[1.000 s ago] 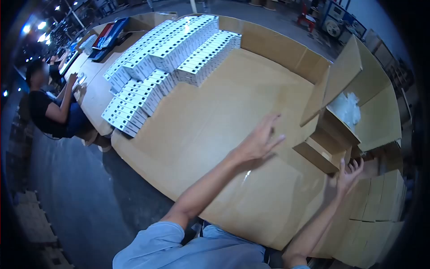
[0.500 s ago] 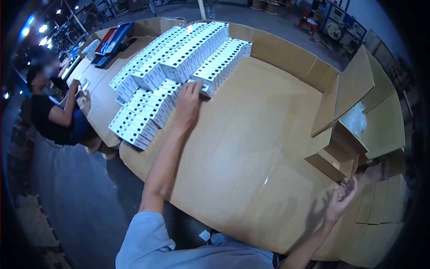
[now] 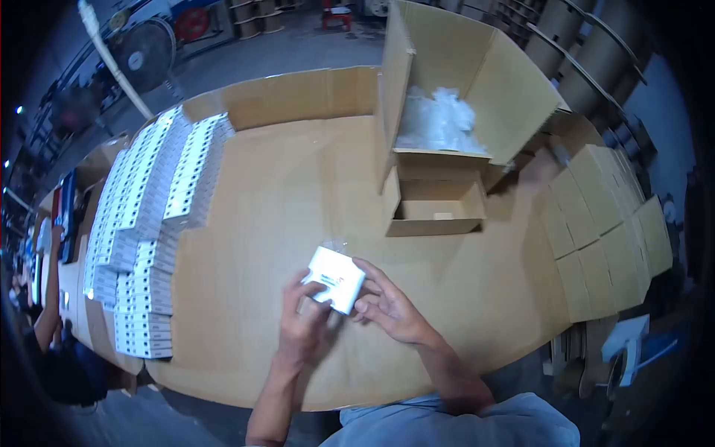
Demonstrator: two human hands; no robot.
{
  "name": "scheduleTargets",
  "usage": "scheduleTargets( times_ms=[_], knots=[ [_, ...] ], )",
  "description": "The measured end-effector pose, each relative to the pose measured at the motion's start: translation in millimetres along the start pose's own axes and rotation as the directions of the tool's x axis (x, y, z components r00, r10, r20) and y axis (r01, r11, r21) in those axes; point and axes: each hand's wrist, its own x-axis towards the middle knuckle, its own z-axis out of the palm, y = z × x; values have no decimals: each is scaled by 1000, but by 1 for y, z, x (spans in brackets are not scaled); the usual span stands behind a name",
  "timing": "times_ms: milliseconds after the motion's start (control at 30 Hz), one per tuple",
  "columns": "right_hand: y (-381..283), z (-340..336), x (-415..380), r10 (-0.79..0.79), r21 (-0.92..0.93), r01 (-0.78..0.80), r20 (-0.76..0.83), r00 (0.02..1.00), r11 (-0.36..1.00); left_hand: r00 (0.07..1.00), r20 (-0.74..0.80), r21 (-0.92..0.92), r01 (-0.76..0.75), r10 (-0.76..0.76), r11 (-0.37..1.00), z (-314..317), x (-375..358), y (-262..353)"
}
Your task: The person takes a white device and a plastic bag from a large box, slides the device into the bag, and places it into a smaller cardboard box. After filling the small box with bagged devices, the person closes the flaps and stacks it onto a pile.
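Observation:
A small white box (image 3: 337, 278) is held over the cardboard-covered table (image 3: 298, 186), near its front edge. My left hand (image 3: 304, 324) grips the box from the lower left. My right hand (image 3: 389, 307) has its fingers on the box's right side. Rows of matching white boxes (image 3: 153, 223) are stacked along the table's left side.
An open cardboard carton (image 3: 447, 82) with clear plastic bags (image 3: 439, 123) inside stands at the back right, a smaller open carton (image 3: 436, 208) in front of it. Stacked brown cartons (image 3: 603, 223) fill the right. Another person's arm (image 3: 48, 298) shows at far left.
My left hand took one white box from the stack and brought it in front of me. My right hand came in from the right onto it. The view swung right.

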Motion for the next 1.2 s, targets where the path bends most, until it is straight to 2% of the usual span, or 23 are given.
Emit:
scheduleTargets(
  times_ms=[33, 100, 133, 233, 300, 367, 433, 500, 567, 667, 767, 800, 900, 933, 1033, 1067, 1100, 1133, 1167, 1200],
  knots=[
    [1, -3, -5, -84, 77, 91, -89, 992, 993, 997, 79, -42, -23, 26, 999, 9, 10, 18],
    [2, -25, -15, -256, -300, 171, -274, 927, 939, 953, 302, -133, 27, 14, 991, 10, 48, 52],
    [0, -35, -21, -251, -164, 202, -378, 891, 965, 927, 374, -220, 62, 26, 974, 8, 72, 66],
    [-16, -81, -59, -224, -186, 160, -408, 885, 970, 905, 425, -269, 122, 4, 955, 16, 137, 75],
    [-29, -108, -81, -196, -116, 161, -449, 872, 980, 934, 322, -163, -109, 158, 981, 44, 195, 76],
    [-50, -130, -99, -238, -152, 188, -463, 854, 970, 929, 341, -36, -142, 146, 989, 83, 259, 76],
    [-64, -150, -111, -272, -177, 212, -487, 830, 961, 910, 367, 89, -239, 191, 967, 133, 327, 54],
    [-74, -166, -117, -305, -174, 251, -521, 797, 952, 884, 468, 363, -179, -13, 915, 183, 390, 20],
    [-81, -181, -121, -351, -180, 303, -537, 767, 936, 875, 455, 495, -93, -167, 864, 223, 422, -5],
    [-88, -202, -126, -374, -208, 312, -524, 765, 927, 876, 457, 554, -145, -154, 820, 272, 417, -65],
    [-92, -212, -132, -356, -200, 295, -515, 780, 935, 896, 340, 569, 45, -285, 821, 298, 418, -104],
    [-93, -216, -133, -348, -198, 286, -515, 783, 937, 906, 343, 542, 25, -248, 840, 297, 426, -108],
    [-96, -222, -130, -306, -201, 234, -518, 799, 951, 895, 245, 522, 202, -372, 829, 286, 432, -105],
    [-102, -224, -126, -324, -242, 230, -505, 800, 943, 920, 200, 397, 239, -338, 886, 276, 434, -92],
    [-127, -229, -102, -440, -403, 254, -482, 758, 879, 893, 166, 93, 409, -419, 908, 236, 437, -21],
    [-139, -229, -90, -495, -464, 271, -472, 730, 843, 881, 234, -158, 453, -412, 878, 231, 431, -17],
    [-152, -227, -78, -547, -525, 285, -454, 703, 802, 872, 297, -396, 483, -389, 781, 224, 424, -13],
    [-162, -225, -63, -647, -603, 342, -409, 644, 721, 870, 349, -602, 493, -349, 627, 216, 415, -9],
    [-172, -223, -46, -737, -672, 392, -352, 577, 628, 892, 331, -681, 452, -308, 576, 206, 403, 3],
    [-181, -220, -31, -814, -797, 351, -279, 509, 492, 910, 312, -751, 412, -272, 516, 195, 384, 21]
  ],
)
